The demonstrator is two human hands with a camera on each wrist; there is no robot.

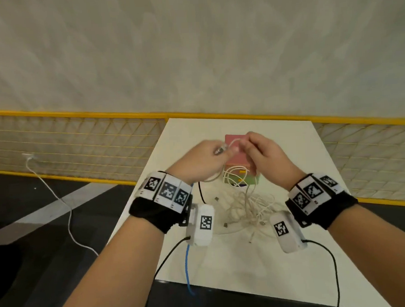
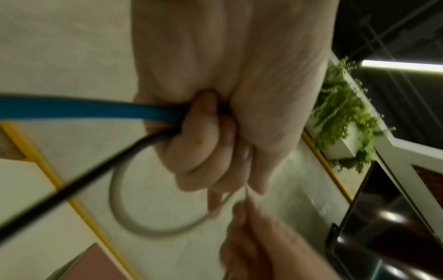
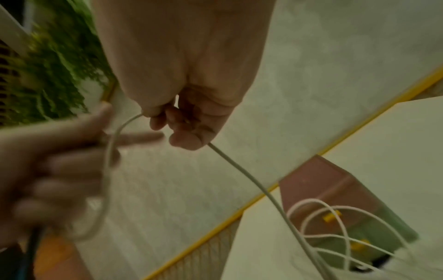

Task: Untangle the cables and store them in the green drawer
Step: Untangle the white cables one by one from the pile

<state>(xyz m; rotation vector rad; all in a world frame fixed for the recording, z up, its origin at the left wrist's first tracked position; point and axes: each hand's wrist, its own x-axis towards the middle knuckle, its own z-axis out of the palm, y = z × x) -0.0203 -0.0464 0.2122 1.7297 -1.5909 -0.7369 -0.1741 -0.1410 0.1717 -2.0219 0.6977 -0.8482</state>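
Both hands are raised above the white table [image 1: 296, 254]. My left hand [image 1: 222, 152] grips a white cable [image 1: 233, 141] near its metal plug. In the left wrist view its curled fingers [image 2: 203, 132] also hold a blue cable [image 2: 84, 109] and a black cable [image 2: 72, 191]. My right hand [image 1: 245, 146] pinches the same white cable [image 3: 239, 166] a short way along, and the cable runs down to a tangle of white cables [image 1: 249, 207] on the table. Behind the hands stands a small drawer unit with a pink top [image 1: 238, 159] and a green drawer [image 1: 253, 180] with yellow handles; I cannot tell whether it is open.
The blue cable [image 1: 187, 266] hangs over the table's near edge. A yellow-framed mesh fence [image 1: 79, 141] runs behind the table. A loose white cable [image 1: 66, 207] lies on the dark floor to the left. Black camera leads trail from both wrists.
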